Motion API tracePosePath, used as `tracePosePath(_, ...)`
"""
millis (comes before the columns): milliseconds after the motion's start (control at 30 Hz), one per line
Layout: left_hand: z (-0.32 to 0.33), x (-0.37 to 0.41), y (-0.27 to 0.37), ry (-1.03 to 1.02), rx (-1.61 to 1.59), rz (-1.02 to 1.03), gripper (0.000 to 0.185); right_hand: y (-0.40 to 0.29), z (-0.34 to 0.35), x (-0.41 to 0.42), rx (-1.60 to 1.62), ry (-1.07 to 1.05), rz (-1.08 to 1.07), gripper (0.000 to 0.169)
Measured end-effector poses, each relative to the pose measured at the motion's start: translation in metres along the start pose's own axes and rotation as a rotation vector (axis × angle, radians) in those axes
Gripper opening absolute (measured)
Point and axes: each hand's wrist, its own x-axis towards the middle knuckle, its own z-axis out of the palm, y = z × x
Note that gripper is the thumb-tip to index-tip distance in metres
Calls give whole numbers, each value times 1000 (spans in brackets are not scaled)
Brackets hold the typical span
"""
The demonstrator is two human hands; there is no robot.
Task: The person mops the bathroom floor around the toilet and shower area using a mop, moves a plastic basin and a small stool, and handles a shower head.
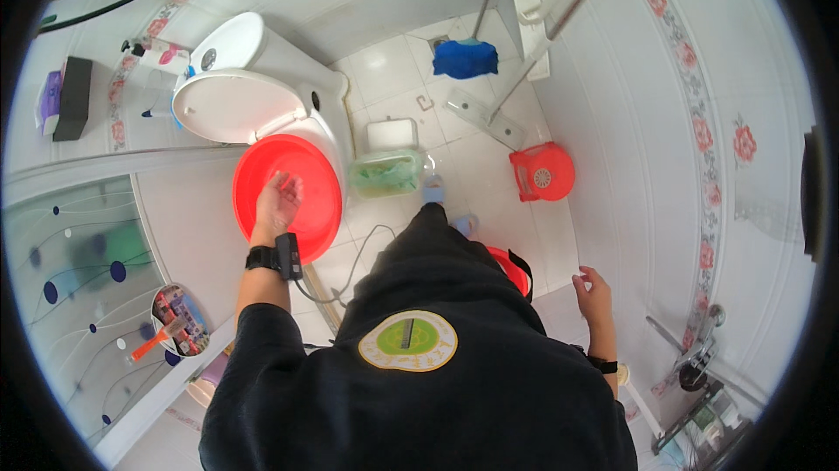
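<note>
My left hand (283, 199) is over a red plastic basin (321, 209), palm up, with its fingers loosely curled and nothing in it. The basin sits over the front of a white toilet (308, 87), whose lid (236, 104) is raised. Whether the hand touches the basin cannot be told. Low on the right, near the tiled wall (629, 196), my right hand (593, 294) hangs empty, a gap showing between thumb and fingers. Black straps with devices circle both wrists, and a cable (357, 261) runs from the left one.
A green translucent tub (387, 173) and a white lidded box (392, 135) stand on the tiled floor. Further right are a flat mop (508, 130), a blue-headed broom or mop (465, 59) and a red bucket (550, 171). A patterned glass panel (78, 287) is on the left.
</note>
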Motion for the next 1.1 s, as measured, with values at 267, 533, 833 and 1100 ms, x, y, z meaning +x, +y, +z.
tracePosePath(267,-1,-7,10,7,-99,-16,22,-67,-28,69,-19,26,-115,30)
tracePosePath(533,112,-59,19,-459,33,128,17,-72,-97,63,204,174,-60,31)
tracePosePath(833,341,-73,-3,-1171,376,-418,17,-17,-200,-80,251,870,196,30)
tracePosePath(1100,493,-222,-83,-1433,951,-84,35,13,-362,-249,239,1403,504,32)
